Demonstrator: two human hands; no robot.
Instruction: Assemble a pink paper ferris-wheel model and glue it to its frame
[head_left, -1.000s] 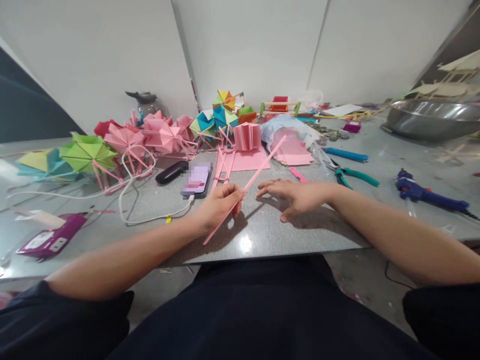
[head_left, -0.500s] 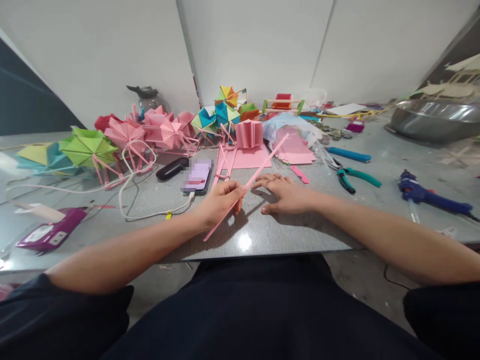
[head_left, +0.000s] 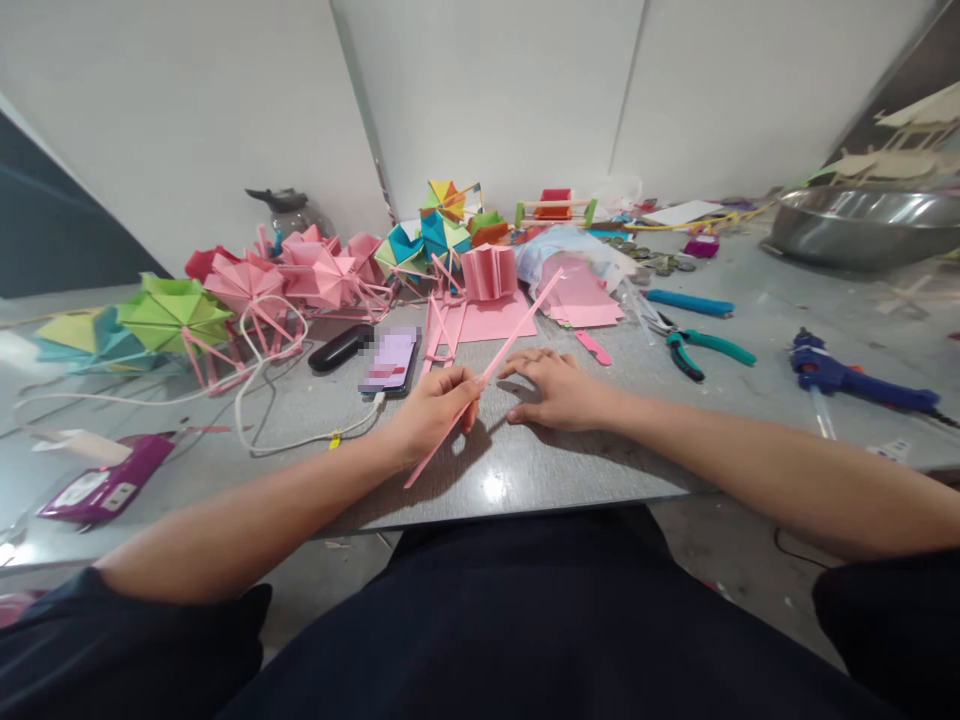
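so the left hand [head_left: 448,408] is pinching a pink paper strip [head_left: 517,325] slantwise above the table [head_left: 600,465], and the right hand [head_left: 559,392] is just beside it, fingers spread, holding nothing

Free tabletop [head_left: 772,388] between pliers [head_left: 721,346] and glue gun [head_left: 862,381]; farther left, slanting pink strip [head_left: 517,329] in the way.

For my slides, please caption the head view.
Left hand holds a pink strip; open right hand beside it, pliers on the table.
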